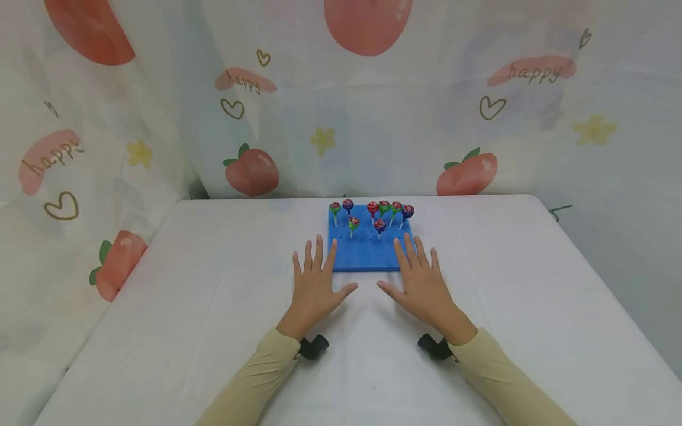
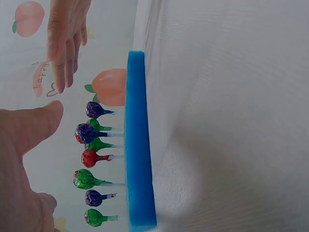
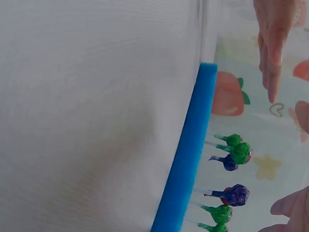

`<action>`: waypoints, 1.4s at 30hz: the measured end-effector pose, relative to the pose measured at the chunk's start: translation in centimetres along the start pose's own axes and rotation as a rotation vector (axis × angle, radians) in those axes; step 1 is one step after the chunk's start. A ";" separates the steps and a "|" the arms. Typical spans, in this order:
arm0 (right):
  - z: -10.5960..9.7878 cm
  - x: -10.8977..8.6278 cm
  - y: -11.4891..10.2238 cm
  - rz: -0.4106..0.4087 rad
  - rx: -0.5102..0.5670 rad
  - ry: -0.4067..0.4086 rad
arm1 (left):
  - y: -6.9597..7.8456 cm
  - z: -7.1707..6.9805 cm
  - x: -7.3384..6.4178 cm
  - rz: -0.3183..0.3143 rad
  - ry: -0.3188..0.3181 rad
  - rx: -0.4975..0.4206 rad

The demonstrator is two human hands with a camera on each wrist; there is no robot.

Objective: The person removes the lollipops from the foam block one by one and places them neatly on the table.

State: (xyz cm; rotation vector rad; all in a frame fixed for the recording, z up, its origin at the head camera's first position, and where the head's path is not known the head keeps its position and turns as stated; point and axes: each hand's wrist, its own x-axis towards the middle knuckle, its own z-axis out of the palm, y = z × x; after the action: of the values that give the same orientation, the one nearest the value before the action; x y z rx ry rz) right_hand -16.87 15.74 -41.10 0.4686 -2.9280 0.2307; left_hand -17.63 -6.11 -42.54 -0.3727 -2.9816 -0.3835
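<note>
A flat blue foam board [image 1: 362, 258] with small holes lies on the table, and several wrapped lollipops stand in it by their sticks. Most line its back row, among them a red lollipop [image 1: 372, 208] and a purple lollipop [image 1: 407, 212]. Farther forward are a green lollipop [image 1: 354, 223] and another purple one [image 1: 379, 226]. My left hand [image 1: 314, 291] hovers by the board's front left corner, fingers spread and straight, holding nothing. Mirroring it at the front right corner, my right hand [image 1: 424, 291] is likewise spread and holds nothing. In the left wrist view the board [image 2: 139, 145] appears edge-on.
A white cloth covers the table [image 1: 240, 266]. Behind it and to the left hangs a printed curtain [image 1: 373, 118] with peaches, hearts and flowers. Each wrist carries a small black camera [image 1: 314, 347] below the cuff.
</note>
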 end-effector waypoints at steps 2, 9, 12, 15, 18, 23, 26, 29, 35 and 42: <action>-0.1 0.2 0.1 -0.002 -0.004 0.005 | 0.0 -0.1 0.0 0.005 0.007 -0.007; -0.5 0.9 0.7 0.000 -0.015 0.011 | -0.3 -0.6 0.6 0.020 0.000 0.007; -0.8 1.2 1.1 -0.002 -0.013 0.006 | -0.6 -0.8 1.2 0.020 -0.029 0.019; -1.2 1.7 1.6 -0.003 0.008 -0.004 | -1.1 -1.1 2.3 0.035 -0.067 0.060; -1.5 2.3 2.3 -0.015 0.037 -0.020 | -1.6 -1.4 3.5 0.065 -0.123 0.099; -1.7 3.5 3.8 -0.031 0.170 -0.080 | -2.6 -1.9 5.7 0.131 -0.217 0.143; -1.8 4.3 4.7 -0.016 0.293 -0.130 | -3.0 -2.0 7.0 0.196 -0.264 0.159; -1.7 5.0 5.6 0.002 0.395 -0.156 | -3.3 -2.0 8.1 0.274 -0.300 0.187; -0.5 5.9 6.5 0.019 0.559 -0.149 | -3.9 -1.1 9.2 0.361 -0.360 0.292; 0.4 6.9 6.4 -0.005 0.717 -0.126 | -4.7 0.2 9.4 0.436 -0.382 0.340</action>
State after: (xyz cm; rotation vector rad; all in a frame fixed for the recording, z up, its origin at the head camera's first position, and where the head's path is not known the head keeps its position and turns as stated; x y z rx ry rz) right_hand -25.45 19.61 -40.99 0.5901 -2.8788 1.3072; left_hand -27.92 -8.29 -42.51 -1.1307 -3.0990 0.2643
